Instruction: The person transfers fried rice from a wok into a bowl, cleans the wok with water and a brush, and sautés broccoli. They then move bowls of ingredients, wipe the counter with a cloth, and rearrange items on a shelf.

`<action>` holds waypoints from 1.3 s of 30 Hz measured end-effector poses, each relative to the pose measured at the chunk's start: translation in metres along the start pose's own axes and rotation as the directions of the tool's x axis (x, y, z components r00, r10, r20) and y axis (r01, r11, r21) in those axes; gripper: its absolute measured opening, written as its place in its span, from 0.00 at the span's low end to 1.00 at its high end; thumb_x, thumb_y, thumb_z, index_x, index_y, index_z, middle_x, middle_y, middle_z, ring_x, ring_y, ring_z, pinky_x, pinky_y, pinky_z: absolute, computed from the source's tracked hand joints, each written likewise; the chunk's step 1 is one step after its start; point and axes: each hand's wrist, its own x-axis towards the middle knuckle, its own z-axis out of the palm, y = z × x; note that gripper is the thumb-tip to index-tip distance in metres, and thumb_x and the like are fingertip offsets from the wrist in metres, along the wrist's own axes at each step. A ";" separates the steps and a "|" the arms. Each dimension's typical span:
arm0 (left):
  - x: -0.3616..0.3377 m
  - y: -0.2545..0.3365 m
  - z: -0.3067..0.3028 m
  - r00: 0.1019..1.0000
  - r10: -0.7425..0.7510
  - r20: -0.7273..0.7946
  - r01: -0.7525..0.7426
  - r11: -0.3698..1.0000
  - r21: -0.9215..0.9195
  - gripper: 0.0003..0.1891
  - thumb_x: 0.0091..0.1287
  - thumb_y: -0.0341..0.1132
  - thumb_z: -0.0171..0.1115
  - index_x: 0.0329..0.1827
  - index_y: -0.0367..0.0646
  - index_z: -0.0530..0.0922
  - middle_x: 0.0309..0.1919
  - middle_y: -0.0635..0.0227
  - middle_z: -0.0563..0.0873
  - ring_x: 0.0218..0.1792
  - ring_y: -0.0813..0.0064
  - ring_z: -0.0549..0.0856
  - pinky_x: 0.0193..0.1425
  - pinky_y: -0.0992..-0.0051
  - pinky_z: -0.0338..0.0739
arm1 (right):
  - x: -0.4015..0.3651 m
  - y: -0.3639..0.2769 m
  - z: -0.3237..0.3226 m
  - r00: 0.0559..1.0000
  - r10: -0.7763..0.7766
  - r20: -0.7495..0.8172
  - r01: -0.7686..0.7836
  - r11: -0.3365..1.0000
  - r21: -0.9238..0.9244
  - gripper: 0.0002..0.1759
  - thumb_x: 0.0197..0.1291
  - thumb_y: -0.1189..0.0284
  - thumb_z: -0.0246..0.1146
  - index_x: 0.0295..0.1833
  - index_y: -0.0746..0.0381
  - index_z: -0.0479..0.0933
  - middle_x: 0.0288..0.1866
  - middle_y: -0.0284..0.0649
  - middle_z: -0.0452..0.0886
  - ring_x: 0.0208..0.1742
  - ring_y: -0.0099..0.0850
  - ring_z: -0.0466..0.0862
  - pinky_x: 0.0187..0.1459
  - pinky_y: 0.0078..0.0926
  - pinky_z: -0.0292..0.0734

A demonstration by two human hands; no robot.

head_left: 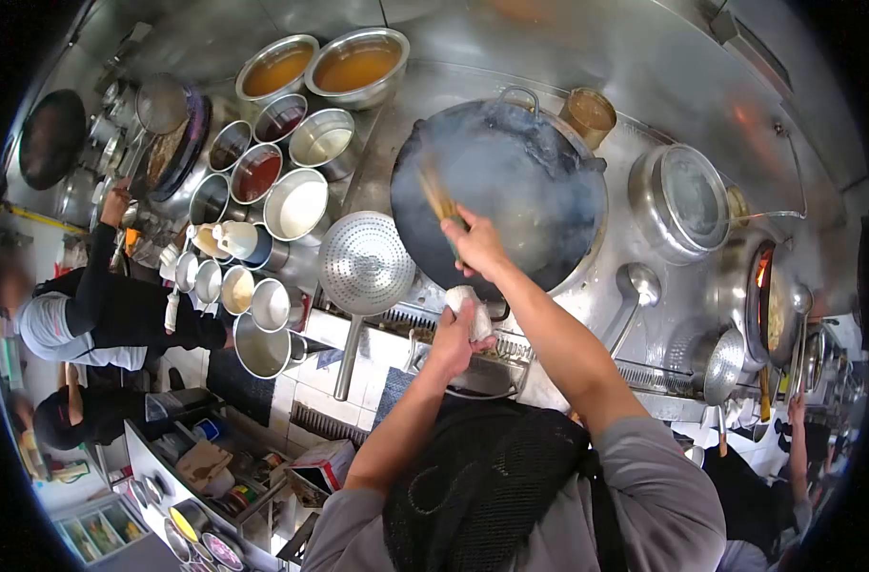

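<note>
Steam rises from a large dark wok (425,210) in front of me. My right hand (474,244) is closed around the handle of a bamboo wok brush (438,195). Its bristle end, smeared by motion, is over the left part of the wok. At the wok's near rim, my left hand (456,338) grips a folded whitish cloth (463,307). The cloth lies against the near wok handle, mostly hidden. A perforated strainer ladle (366,259) rests to the left of the wok, its handle pointing toward me.
Steel pots of sauces and powders (296,203) stand left, below two bowls of amber liquid (360,67). To the right are a lidded pot (682,200), a ladle (641,283) and a burner with flame (764,276). Co-workers (72,315) stand at left and far right.
</note>
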 end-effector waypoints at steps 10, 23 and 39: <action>-0.019 -0.003 0.003 0.995 0.073 0.068 -0.071 0.997 -0.038 0.19 0.80 0.45 0.45 0.69 0.50 0.62 0.57 0.68 0.77 0.53 0.66 0.82 0.49 0.56 0.85 | -0.117 0.013 -0.160 0.934 0.185 0.306 0.100 0.687 -0.720 0.36 0.60 0.55 0.66 0.73 0.54 0.68 0.25 0.42 0.83 0.17 0.29 0.80 0.22 0.27 0.77; 0.038 -0.030 -0.009 0.983 0.173 0.058 -0.179 0.976 0.127 0.15 0.74 0.29 0.53 0.60 0.39 0.64 0.53 0.60 0.80 0.49 0.68 0.83 0.44 0.63 0.84 | 0.081 -0.029 0.027 0.989 0.148 0.004 -0.106 0.689 0.717 0.24 0.71 0.54 0.56 0.67 0.48 0.62 0.34 0.39 0.72 0.20 0.28 0.74 0.17 0.27 0.74; 0.044 -0.017 -0.016 0.980 0.129 0.150 -0.136 0.990 0.036 0.13 0.69 0.28 0.55 0.56 0.39 0.69 0.45 0.67 0.79 0.43 0.73 0.80 0.45 0.70 0.78 | 0.062 -0.026 0.008 0.956 0.233 -0.178 -0.041 0.710 0.703 0.23 0.69 0.60 0.60 0.64 0.55 0.65 0.24 0.37 0.71 0.15 0.34 0.73 0.17 0.31 0.73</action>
